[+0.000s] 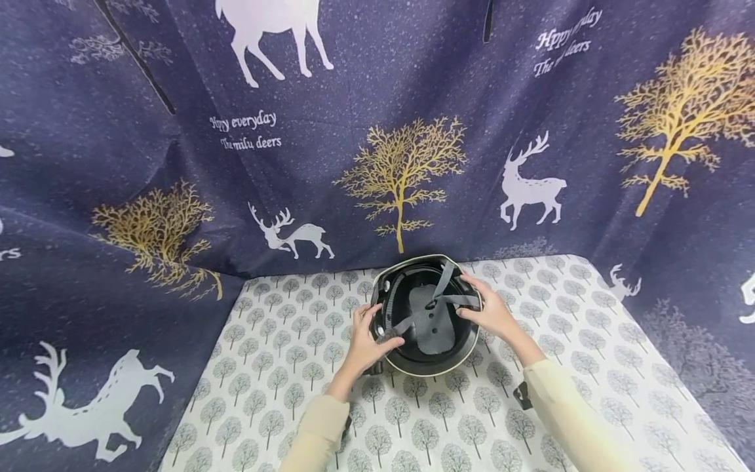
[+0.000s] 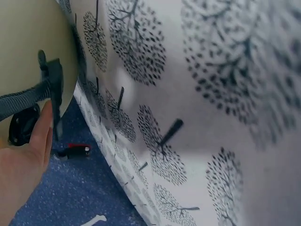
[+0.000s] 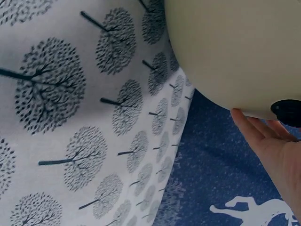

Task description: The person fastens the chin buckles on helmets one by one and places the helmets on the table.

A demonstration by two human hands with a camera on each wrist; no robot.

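Note:
An upside-down helmet with its black inside facing up is between both hands above the table. Grey straps cross its opening, and a grey pad lines the bottom. My left hand grips the left rim, thumb inside and fingers outside. On the opposite rim my right hand holds on, thumb inside by a strap and fingers against the outer wall. In the left wrist view the cream shell bears a grey strap with a dark clip beside the fingers. A black round fitting shows in the right wrist view.
A white cloth with grey trees covers the table. Behind it hangs a dark blue curtain with deer and golden trees. In the left wrist view a small black and red piece appears beyond the fingers.

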